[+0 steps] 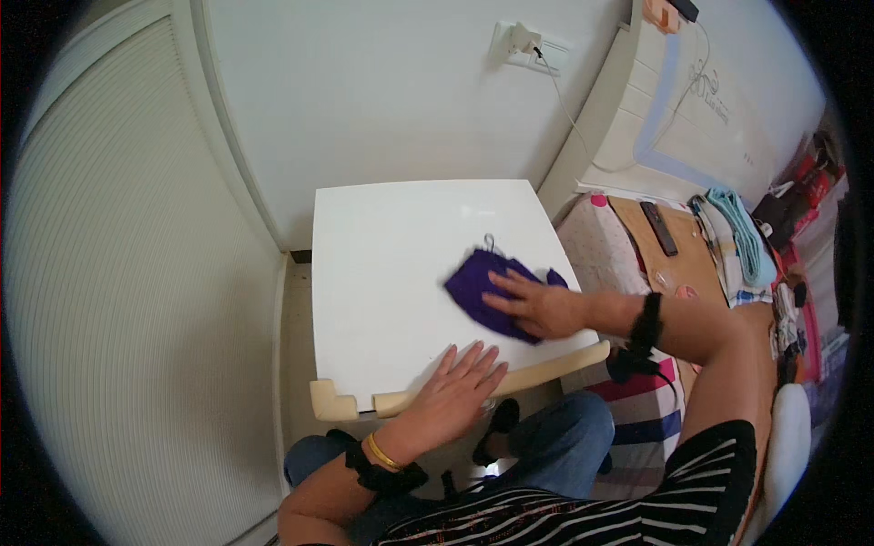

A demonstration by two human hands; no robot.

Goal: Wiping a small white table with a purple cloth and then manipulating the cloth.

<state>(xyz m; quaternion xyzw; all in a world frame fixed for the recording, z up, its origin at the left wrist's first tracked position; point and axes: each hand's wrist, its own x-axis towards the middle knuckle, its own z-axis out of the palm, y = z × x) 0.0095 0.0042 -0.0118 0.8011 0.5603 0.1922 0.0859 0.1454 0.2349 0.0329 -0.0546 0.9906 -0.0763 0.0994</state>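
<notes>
Before me stands a small white table [382, 273] with a glossy top. A dark purple cloth [471, 286] with a small hanging loop lies crumpled on its right half. My right hand [546, 307] holds the cloth down against the tabletop, palm down with the fingers spread over it; the thumb is hard to make out. At the near edge, my left hand [457, 389] rests flat with fingers extended, holding nothing. Its palm covers part of the cream foam edge guard [546, 368] along that edge. A separate corner guard [331, 403] sits at the near left corner.
A ribbed white panel [150, 273] rises on the left. Behind the table, a wall socket [529, 48] holds a plugged-in charger with a cable. To the right, a bed [594, 239] bears a brown board [689, 239], a dark remote control [659, 228] and folded towels [741, 235].
</notes>
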